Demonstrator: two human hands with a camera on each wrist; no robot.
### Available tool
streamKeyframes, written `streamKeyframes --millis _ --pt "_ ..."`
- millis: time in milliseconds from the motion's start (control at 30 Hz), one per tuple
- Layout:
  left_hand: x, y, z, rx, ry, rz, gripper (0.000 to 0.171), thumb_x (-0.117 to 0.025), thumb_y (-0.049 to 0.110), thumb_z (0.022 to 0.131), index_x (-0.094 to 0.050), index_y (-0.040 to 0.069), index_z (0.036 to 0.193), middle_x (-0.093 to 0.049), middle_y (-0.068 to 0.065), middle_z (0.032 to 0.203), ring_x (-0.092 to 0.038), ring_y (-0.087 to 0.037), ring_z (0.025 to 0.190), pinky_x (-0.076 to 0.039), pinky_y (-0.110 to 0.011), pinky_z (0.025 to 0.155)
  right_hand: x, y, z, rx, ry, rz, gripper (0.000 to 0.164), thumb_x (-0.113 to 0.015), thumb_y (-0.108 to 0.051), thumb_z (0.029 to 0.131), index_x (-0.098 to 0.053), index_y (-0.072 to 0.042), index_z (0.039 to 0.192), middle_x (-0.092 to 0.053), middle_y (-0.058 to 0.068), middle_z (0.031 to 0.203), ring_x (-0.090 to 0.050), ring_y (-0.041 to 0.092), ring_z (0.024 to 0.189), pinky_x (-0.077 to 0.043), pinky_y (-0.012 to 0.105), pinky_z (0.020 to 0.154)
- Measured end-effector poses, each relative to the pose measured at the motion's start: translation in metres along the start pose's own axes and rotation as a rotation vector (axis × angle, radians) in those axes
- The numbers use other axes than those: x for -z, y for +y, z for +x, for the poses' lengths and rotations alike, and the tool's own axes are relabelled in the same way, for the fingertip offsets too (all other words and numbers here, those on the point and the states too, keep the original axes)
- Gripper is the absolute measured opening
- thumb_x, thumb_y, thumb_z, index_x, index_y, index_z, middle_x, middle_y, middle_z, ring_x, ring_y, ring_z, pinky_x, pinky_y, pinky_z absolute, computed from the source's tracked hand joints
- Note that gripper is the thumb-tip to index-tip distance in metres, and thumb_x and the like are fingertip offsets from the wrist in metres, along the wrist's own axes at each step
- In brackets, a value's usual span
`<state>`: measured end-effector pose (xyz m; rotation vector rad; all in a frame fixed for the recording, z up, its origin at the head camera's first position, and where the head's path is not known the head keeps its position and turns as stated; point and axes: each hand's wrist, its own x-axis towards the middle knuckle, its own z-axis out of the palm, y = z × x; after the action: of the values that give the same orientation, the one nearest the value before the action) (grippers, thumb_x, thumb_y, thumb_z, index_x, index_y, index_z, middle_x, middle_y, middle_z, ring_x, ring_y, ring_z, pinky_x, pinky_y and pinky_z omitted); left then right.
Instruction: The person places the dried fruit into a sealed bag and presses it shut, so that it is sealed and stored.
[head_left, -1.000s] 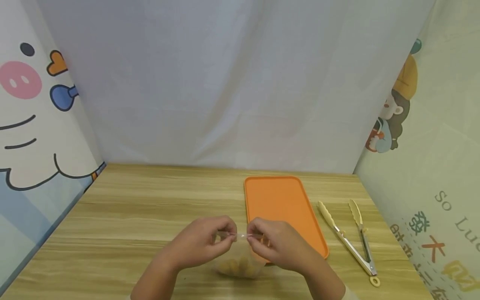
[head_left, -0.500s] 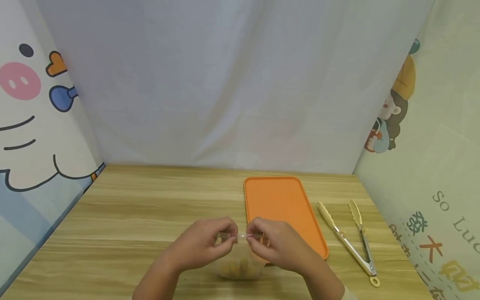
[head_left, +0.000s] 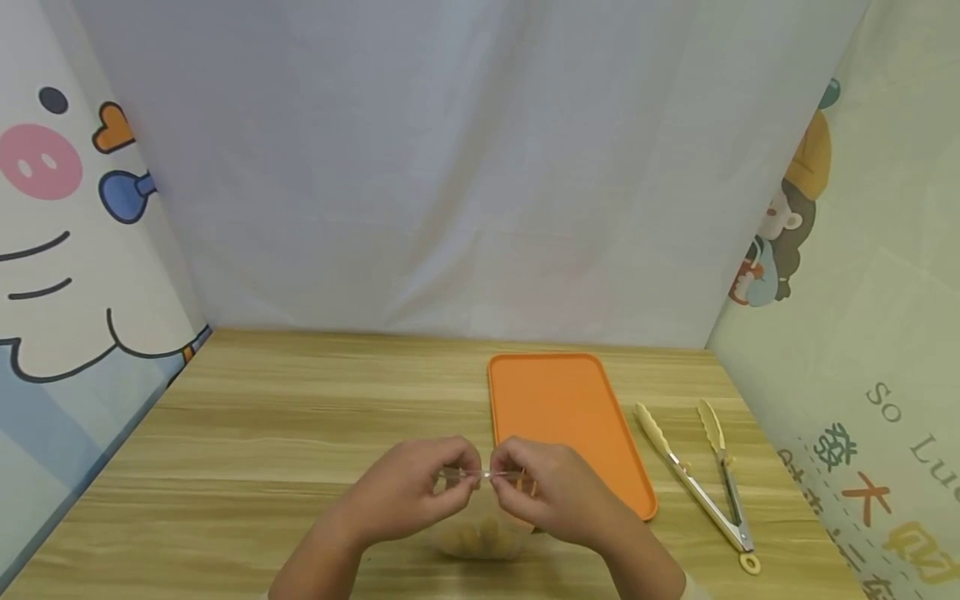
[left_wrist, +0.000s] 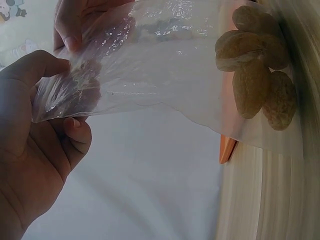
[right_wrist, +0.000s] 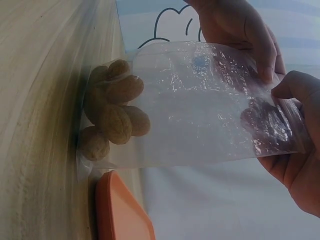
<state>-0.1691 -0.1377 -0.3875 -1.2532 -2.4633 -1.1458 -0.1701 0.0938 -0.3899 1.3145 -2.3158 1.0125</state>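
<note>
Both hands hold the top of a clear plastic bag [left_wrist: 160, 75] in front of the body. My left hand [head_left: 401, 492] pinches the bag's mouth between thumb and curled fingers. Close beside it, my right hand [head_left: 558, 492] pinches the same edge, the two sets of fingertips nearly meeting. The bag hangs upright from them, its bottom right at the table. Several brown, oval, wrinkled pieces [right_wrist: 114, 125] of food lie heaped in the bottom; their kind is not clear. In the head view the hands and the hazy plastic partly hide them.
An orange rectangular tray [head_left: 555, 400] lies just behind the right hand, partly covered by it. To its right, metal tongs [head_left: 705, 492] with cream tips lie spread on the wooden table [head_left: 285, 400]. A pale curtain [head_left: 450, 167] closes off the back.
The two hands have drawn very slightly closer together along the bag's top edge. The tray and tongs stay where they were.
</note>
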Motion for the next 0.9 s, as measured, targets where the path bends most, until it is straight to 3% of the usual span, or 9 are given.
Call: streamKeyframes --millis 233,533,900 --pt "-0.0008 -0.0011 0.0007 -0.022 -0.004 0.006 0.01 -0.062 0.011 0.093 -0.059 0.02 0.094 -0.065 0.013 0.088 -0.06 0.002 0.08 -0.055 -0.024 0.071 0.0014 0.0002 0.0 0.005 -0.011 -0.005 0.013 -0.061 -0.006 0.091 -0.057 -0.018 0.094 -0.062 -0.011 0.08 -0.058 -0.005 0.071 -0.05 0.013 0.059" --pt "-0.005 -0.0002 0.0027 0.017 0.01 0.006 0.01 -0.063 0.012 0.092 -0.06 0.022 0.094 -0.066 0.013 0.089 -0.061 0.001 0.082 -0.054 -0.023 0.073 0.0004 0.0019 -0.0017 -0.009 0.015 0.018 0.006 -0.06 -0.01 0.094 -0.059 -0.017 0.094 -0.065 -0.009 0.082 -0.06 -0.003 0.072 -0.05 0.013 0.06" --pt "-0.009 0.002 0.0042 0.013 0.02 0.0 0.008 -0.064 0.012 0.092 -0.061 0.02 0.094 -0.067 0.012 0.09 -0.06 0.001 0.08 -0.054 -0.022 0.073 -0.0001 0.0018 -0.0029 -0.024 0.023 0.022 0.005 -0.062 -0.011 0.093 -0.061 -0.016 0.091 -0.067 -0.009 0.083 -0.063 -0.003 0.076 -0.053 0.016 0.062"
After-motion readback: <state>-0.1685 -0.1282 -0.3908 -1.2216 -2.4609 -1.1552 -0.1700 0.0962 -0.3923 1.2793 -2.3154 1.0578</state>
